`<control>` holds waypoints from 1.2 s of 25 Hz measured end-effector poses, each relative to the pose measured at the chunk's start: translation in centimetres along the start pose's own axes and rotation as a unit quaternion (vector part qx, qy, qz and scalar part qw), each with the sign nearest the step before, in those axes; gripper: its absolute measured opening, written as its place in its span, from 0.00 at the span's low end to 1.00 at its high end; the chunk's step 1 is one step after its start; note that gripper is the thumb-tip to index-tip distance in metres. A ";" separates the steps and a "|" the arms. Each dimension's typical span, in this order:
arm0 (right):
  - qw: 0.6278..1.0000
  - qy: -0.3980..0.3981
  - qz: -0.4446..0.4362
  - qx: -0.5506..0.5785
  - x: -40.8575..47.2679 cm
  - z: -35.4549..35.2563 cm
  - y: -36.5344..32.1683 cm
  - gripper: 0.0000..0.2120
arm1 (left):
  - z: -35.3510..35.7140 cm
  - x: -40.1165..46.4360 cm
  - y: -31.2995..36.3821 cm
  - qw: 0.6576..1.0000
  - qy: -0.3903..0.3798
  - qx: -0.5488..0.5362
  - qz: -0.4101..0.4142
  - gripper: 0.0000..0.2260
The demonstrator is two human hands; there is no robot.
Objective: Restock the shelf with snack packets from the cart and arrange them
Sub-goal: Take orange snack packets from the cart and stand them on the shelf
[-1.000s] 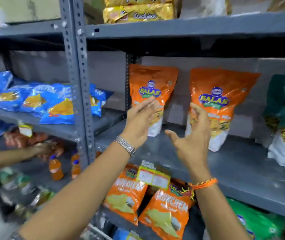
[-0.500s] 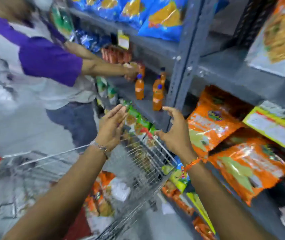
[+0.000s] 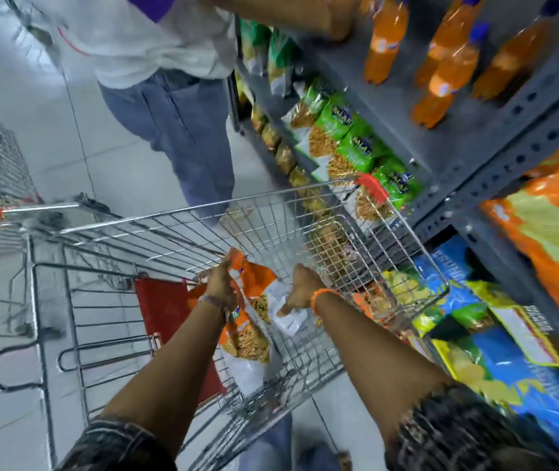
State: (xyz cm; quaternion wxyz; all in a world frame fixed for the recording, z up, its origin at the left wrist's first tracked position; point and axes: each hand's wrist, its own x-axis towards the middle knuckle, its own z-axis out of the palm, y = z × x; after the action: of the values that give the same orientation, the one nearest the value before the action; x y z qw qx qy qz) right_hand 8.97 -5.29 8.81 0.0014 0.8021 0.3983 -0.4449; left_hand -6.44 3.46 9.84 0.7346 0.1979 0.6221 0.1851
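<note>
Both arms are down inside the wire cart (image 3: 203, 219) right now, so this looks like a fetch step rather than a placing one. The left hand (image 3: 218, 283) is closed on the top edge of an orange snack packet (image 3: 247, 321), which stands more or less upright in the basket against the red child-seat flap (image 3: 166, 311). The right hand (image 3: 302, 288) is just beside it, fingers pointing down toward a white packet (image 3: 288, 319) lying lower in the cart, but I can't tell if it's actually gripping anything (blur doesn't help). The hands are apart, with the orange pack between them. As for progress: the grey shelf (image 3: 468, 158) on the right already carries plenty of stock, with green packets (image 3: 356, 147) in a row on a lower level, orange soda bottles (image 3: 441, 62) above, and blue and yellow bags (image 3: 495, 355) near the floor. The cart isn't empty though; besides the orange and white packs there's more visible through the mesh at the far end. So I'd guess there's still at least a few trips left, plus the tidying. Another person in jeans (image 3: 176, 130) is working the same shelf further along.
</note>
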 end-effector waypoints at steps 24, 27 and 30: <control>0.982 0.067 0.019 0.177 0.8 -0.6 4.0 0.27 | 0.3 6.5 -2.8 0.994 -0.073 0.078 0.034 0.06; 0.958 0.077 -0.042 0.273 -5.3 -4.9 5.0 0.25 | 3.6 0.0 -1.9 0.982 -0.145 0.030 0.117 0.11; 0.918 0.107 -0.089 0.373 -12.5 -8.3 5.4 0.20 | 6.9 -7.1 0.0 0.957 -0.219 0.008 0.192 0.19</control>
State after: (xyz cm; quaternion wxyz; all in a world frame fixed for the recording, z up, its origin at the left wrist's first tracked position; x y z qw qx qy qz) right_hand 14.73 -14.00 20.89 -0.3796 0.7486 0.2709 -0.4713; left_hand -0.79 -0.61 16.86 0.8017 0.3553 0.3978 0.2699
